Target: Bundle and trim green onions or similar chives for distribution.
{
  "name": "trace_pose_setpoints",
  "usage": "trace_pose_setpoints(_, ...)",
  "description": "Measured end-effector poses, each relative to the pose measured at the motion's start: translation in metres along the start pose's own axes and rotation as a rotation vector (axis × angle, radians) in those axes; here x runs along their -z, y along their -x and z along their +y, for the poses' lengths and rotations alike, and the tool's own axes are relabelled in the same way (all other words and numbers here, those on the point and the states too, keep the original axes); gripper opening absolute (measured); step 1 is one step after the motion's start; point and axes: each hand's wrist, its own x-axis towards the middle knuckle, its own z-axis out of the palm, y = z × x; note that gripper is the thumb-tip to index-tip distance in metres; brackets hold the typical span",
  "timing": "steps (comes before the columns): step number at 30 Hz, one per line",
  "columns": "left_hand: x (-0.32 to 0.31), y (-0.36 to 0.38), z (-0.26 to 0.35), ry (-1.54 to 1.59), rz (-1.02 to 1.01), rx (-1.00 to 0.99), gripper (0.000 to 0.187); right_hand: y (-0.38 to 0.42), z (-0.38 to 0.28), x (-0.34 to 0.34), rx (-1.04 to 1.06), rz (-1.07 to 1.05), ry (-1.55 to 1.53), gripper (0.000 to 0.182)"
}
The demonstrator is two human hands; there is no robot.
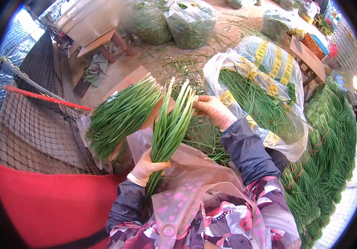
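A bunch of garlic chives (171, 128), pale stem ends up and green leaves down, is upright in front of me. My left hand (146, 168), in a thin pale glove, is wrapped round its lower, leafy part. At the bunch's upper right edge my right hand (211, 108), gloved too, has its fingers pinched at the pale stem ends. Exactly how many stems it grips is hidden. Left of the bunch, a larger pile of chives (122, 114) lies on a board (133, 76). A pinkish plastic apron (199, 174) covers my lap.
An open clear bag (299, 137) with yellow printed tape holds more chives on the right. Tied bundles of chives (328, 153) are stacked beyond it. Full bags (191, 25) and a white crate (89, 20) stand behind. Netting (37, 133) and red cloth (54, 203) lie left.
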Motion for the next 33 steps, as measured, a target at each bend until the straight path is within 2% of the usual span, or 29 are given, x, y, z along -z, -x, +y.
trace_pose_setpoints(5,0.013,0.002,0.0,-0.001,0.028,0.011,0.04,0.005,0.023,-0.001,-0.105,0.034,-0.275,0.016)
trace_pose_setpoints(7,0.017,0.003,0.001,-0.072,-0.003,-0.048,0.045,0.009,0.031,-0.01,-0.119,0.035,-0.639,0.016)
trace_pose_setpoints(9,0.023,0.005,0.002,-0.154,0.008,-0.008,0.05,0.007,0.037,-0.012,-0.163,0.041,-0.691,0.015)
trace_pose_setpoints(11,0.022,0.008,0.002,-0.186,0.02,-0.016,0.054,0.01,0.037,-0.012,0.011,0.261,0.082,0.016)
trace_pose_setpoints(12,0.023,0.01,0.002,-0.177,0.025,-0.01,0.054,0.006,0.04,-0.013,0.127,0.457,0.511,0.019)
trace_pose_setpoints(13,0.024,0.014,0.0,-0.147,0.018,0.006,0.053,0.007,0.036,-0.007,0.113,0.609,0.82,0.02)
trace_pose_setpoints(15,0.028,0.019,-0.004,-0.11,0.016,0.018,0.052,0.01,0.028,0.012,0.132,0.584,0.516,0.021)
trace_pose_setpoints(17,0.033,0.021,-0.011,-0.076,0.014,0.083,0.047,0.016,0.013,0.011,-0.031,0.389,-0.406,0.024)
trace_pose_setpoints(18,0.034,0.022,-0.014,-0.071,0.015,0.085,0.047,0.017,0.007,0.009,-0.038,0.381,-0.638,0.028)
trace_pose_setpoints(19,0.033,0.022,-0.016,-0.047,0.01,0.093,0.045,0.015,0.006,0.014,-0.041,0.38,-0.633,0.028)
trace_pose_setpoints(21,0.036,0.026,-0.018,-0.018,0.013,0.096,0.044,0.006,0.007,0.038,0.156,0.168,-0.809,0.023)
trace_pose_setpoints(23,0.046,0.038,-0.019,0.053,-0.065,0.11,0.043,0.001,-0.009,0.11,0.296,-0.014,-1.186,0.018)
trace_pose_setpoints(25,0.06,0.052,-0.021,0.045,-0.028,0.078,0.043,0.033,-0.052,0.149,0.405,-0.082,-0.892,0.012)
trace_pose_setpoints(27,0.073,0.063,-0.022,0.045,0.085,0.054,0.045,0.06,-0.069,0.162,0.429,0.355,-0.227,0.02)
trace_pose_setpoints(29,0.077,0.067,-0.022,0.054,0.128,0.018,0.045,0.064,-0.072,0.103,-0.179,0.217,0.816,0.034)
trace_pose_setpoints(30,0.075,0.066,-0.019,0.056,0.133,0.014,0.044,0.062,-0.058,0.081,-0.173,0.207,0.818,0.034)
trace_pose_setpoints(33,0.06,0.058,-0.012,0.049,0.096,0.0,0.045,0.053,-0.007,0.028,-0.032,-0.088,0.619,0.061)
